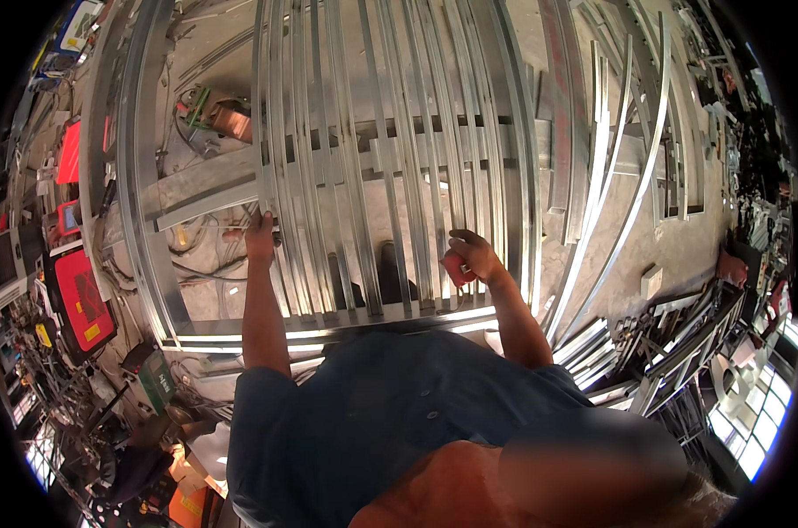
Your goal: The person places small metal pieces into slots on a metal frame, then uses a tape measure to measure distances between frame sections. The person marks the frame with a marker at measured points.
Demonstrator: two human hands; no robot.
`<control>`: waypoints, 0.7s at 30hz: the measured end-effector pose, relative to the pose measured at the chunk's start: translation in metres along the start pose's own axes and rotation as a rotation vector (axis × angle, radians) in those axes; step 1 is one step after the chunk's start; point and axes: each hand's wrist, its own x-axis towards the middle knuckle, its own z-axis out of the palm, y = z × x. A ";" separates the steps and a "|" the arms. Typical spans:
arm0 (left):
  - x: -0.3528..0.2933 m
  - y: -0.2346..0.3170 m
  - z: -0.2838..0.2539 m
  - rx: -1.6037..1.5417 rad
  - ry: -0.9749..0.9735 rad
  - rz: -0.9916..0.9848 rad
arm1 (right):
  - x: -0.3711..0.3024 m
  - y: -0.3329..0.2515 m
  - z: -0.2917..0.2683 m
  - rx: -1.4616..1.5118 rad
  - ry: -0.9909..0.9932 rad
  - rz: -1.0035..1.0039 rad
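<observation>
Long galvanized metal profiles (346,176) lie side by side in front of me, running away from me across a frame. My left hand (260,238) is closed on the edge of the leftmost metal profile (262,132), near its close end; something small and dark shows by the fingers. Over the right part of the row, my right hand (474,253) is wrapped round a compact red tool (457,267). Its exact kind is hard to make out, as the fingers cover part of it. Between the profiles, my shoes (387,264) show on the floor below.
A metal crossbar (328,327) closes the frame's near side. Loose bent strips (650,158) lie to the right, with stacked metal offcuts (680,343) lower down. At left are a red case (84,297), cables (207,264), a copper-coloured piece (231,123) and a green box (156,382).
</observation>
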 end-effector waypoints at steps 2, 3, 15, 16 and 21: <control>0.000 0.000 -0.002 -0.030 -0.005 -0.006 | 0.003 0.006 0.004 0.072 0.015 0.054; 0.000 0.000 -0.001 -0.044 -0.010 -0.009 | 0.003 0.008 0.005 0.083 0.011 0.049; -0.007 -0.001 0.018 -0.081 -0.101 -0.012 | 0.011 0.026 0.009 -0.099 -0.039 -0.189; -0.007 -0.003 0.018 -0.073 -0.097 -0.014 | 0.011 0.026 0.009 -0.059 -0.034 -0.163; -0.007 -0.006 0.024 0.027 -0.067 0.053 | 0.001 -0.009 0.021 0.200 0.053 0.165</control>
